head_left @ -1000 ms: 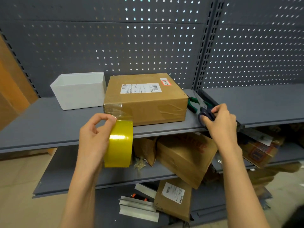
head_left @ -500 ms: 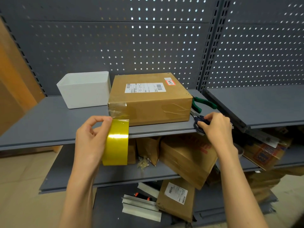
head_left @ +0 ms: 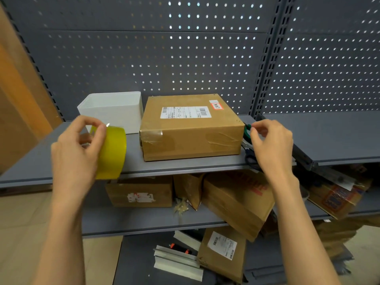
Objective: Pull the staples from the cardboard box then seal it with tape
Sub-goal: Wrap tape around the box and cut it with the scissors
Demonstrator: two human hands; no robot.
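1. Left hand (head_left: 76, 157) grips the yellow tape roll (head_left: 112, 153) upright, thumb & fingers curled at its top edge, prob. hunting the loose end.
2. Right hand (head_left: 271, 147) holds nothing, fingers loosely curled over the scissors (head_left: 249, 156) (green pliers (head_left: 246, 130) behind).
3. Cardboard box (head_left: 191, 128) sits closed on the shelf (head_left: 185, 164) between both hands, front edge handy for taping.

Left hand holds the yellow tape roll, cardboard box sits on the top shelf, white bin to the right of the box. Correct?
Not quite. In the head view the white bin stands to the left of the cardboard box, not the right. The rest holds: the left hand holds the yellow tape roll, box on the top shelf.
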